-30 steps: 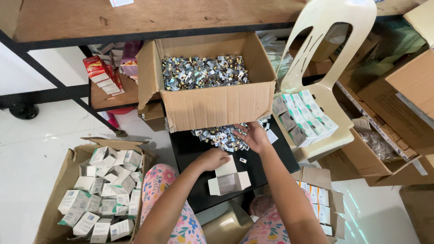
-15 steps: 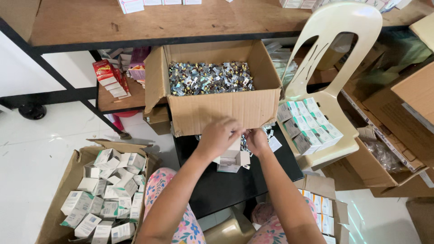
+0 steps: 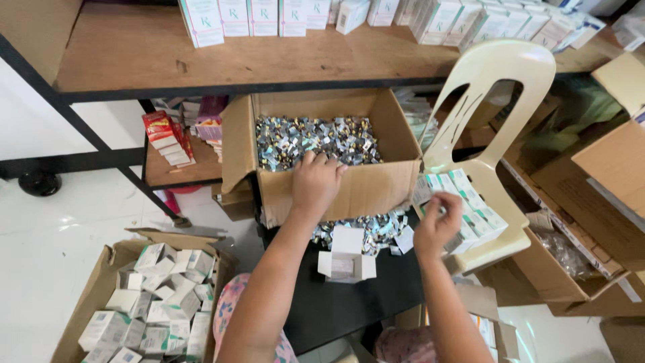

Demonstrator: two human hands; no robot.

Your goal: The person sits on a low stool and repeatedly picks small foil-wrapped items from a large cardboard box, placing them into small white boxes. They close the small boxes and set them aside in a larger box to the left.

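Left hand point(image 3: 314, 183): reaches over the front wall of the open cardboard box point(image 3: 376, 191), fingers spread and curled down onto the heap of small foil-wrapped items point(image 3: 316, 138) inside. Grip: wide, resting on the heap; whether anything is pinched under the fingers I cannot tell.

Right hand point(image 3: 437, 225): raised above the right edge of the black counter point(image 3: 336, 309), fingers drawn together. Grip: narrow; something small may sit between the fingertips, but I cannot tell what.

Small white carton point(image 3: 347, 254): stands on the black counter with its top flaps open, between the two forearms, just in front of the cardboard box; neither hand touches it.

Loose foil items point(image 3: 373, 227): a scatter lies on the counter at the foot of the cardboard box, just behind the white carton.

Cream plastic chair point(image 3: 484, 87): right of the box, its seat loaded with a neat block of white-and-green cartons point(image 3: 470, 202).

Floor box point(image 3: 80, 309): lower left, a brown box filled with jumbled white cartons point(image 3: 158, 296).

Wooden shelf point(image 3: 134, 54): runs above the cardboard box and carries a row of upright white cartons point(image 3: 262, 17) along its back.

Lower shelf point(image 3: 164, 175): left of the box, holds a leaning stack of red-and-white packets point(image 3: 164, 138).

Brown boxes point(image 3: 605, 175): stacked at far right, beside the chair.
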